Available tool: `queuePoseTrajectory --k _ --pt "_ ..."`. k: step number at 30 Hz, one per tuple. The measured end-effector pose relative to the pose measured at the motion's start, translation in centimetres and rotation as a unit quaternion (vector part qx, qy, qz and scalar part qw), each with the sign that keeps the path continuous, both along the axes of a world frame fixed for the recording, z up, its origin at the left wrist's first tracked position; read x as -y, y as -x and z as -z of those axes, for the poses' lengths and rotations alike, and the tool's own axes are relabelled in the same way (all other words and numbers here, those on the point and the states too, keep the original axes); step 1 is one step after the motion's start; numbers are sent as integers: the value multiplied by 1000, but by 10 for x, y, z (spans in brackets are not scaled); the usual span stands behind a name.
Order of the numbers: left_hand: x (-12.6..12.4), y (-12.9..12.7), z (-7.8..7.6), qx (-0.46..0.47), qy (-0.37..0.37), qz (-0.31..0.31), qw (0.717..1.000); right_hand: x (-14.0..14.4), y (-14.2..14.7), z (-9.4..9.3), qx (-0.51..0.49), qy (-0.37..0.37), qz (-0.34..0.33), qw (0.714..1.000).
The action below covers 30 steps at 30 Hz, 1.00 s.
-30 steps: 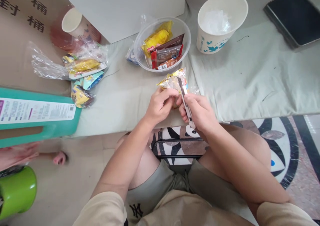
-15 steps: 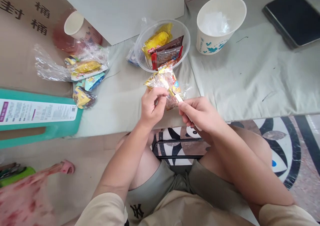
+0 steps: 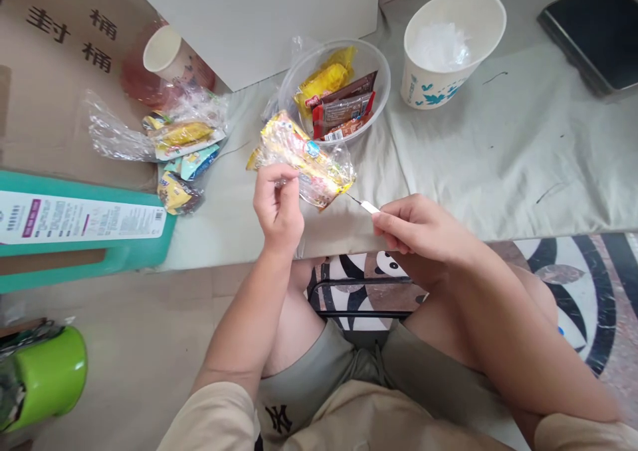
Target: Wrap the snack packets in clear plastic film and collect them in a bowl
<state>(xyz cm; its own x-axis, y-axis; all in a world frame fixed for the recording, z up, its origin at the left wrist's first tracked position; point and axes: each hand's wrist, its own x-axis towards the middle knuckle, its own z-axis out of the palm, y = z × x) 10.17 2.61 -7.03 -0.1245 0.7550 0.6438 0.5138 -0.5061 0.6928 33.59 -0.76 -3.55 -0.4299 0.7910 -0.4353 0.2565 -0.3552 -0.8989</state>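
Observation:
My left hand [image 3: 279, 205] pinches the near edge of a clear and yellow snack wrapper [image 3: 310, 161], with its fingers closed. The wrapper is held tilted above the cloth, in front of a clear plastic bowl [image 3: 383, 102]. In my right hand [image 3: 416, 228] is a slim white-handled tool [image 3: 369, 207], gripped between thumb and fingers. Its thin dark tip points at the wrapper's lower right corner; whether it touches is hard to tell. Inside the bowl lie a yellow snack packet [image 3: 326, 79] and several brown and red packets [image 3: 343, 111].
A paper cup [image 3: 431, 92] holding clear plastic stands right of the bowl, with a dark flat device [image 3: 595, 32] beyond. Left are a heap of snack packets [image 3: 187, 145], another cup [image 3: 164, 52], a carton [image 3: 44, 105] and a green-edged box [image 3: 134, 252]. A green bin [image 3: 52, 371] is on the floor.
My left hand has moved left with the wrapper, which now lies more slantwise. The tool in my right hand has drawn away to the right. A pink-patterned garment has left view, exposing the bin.

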Motion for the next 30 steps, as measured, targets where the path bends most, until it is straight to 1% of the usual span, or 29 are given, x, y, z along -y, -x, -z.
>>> queuePoseTrajectory --k 1,2,4,6,7,8,11,14,16,18,22,24,25,26,28,29,30 --pt "0 2 0 6 4 -14 1000 0 -3 1 6 -14 5 1000" --pt "1 3 0 11 11 -27 1000 0 -5 2 10 -29 28 999" --pt "4 6 0 20 23 -43 999 -1 -8 9 11 -67 122 990" --pt "7 9 0 25 35 -48 998 -2 -7 20 27 -121 234 964" --pt "8 10 0 29 42 -49 998 -4 -6 25 50 -159 272 948" --pt "9 10 0 36 49 -47 997 -6 -5 30 82 -204 291 931" --pt "9 7 -1 70 89 -21 993 -13 -5 41 183 -323 284 884" --pt "9 1 1 101 158 14 982 -18 -13 47 240 -368 286 852" --pt "10 -2 4 120 192 26 974 -19 -20 50 269 -379 303 832" --pt "12 -5 8 128 208 29 969 -20 -23 53 288 -387 309 820" --pt "18 -14 12 113 231 47 965 -21 -22 58 298 -394 271 826" --pt "19 -16 12 100 251 62 961 -22 -22 58 318 -383 274 823" --pt "19 -16 12 88 263 60 959 -22 -24 57 334 -373 286 817" --pt "18 -15 11 71 271 48 959 -22 -27 55 353 -363 303 807" --pt "15 -9 10 27 272 10 962 -21 -33 51 386 -355 349 776" --pt "13 -5 9 5 270 -4 963 -20 -35 49 392 -363 368 761" --pt "10 -1 8 -12 267 -7 964 -19 -36 48 384 -380 377 753"
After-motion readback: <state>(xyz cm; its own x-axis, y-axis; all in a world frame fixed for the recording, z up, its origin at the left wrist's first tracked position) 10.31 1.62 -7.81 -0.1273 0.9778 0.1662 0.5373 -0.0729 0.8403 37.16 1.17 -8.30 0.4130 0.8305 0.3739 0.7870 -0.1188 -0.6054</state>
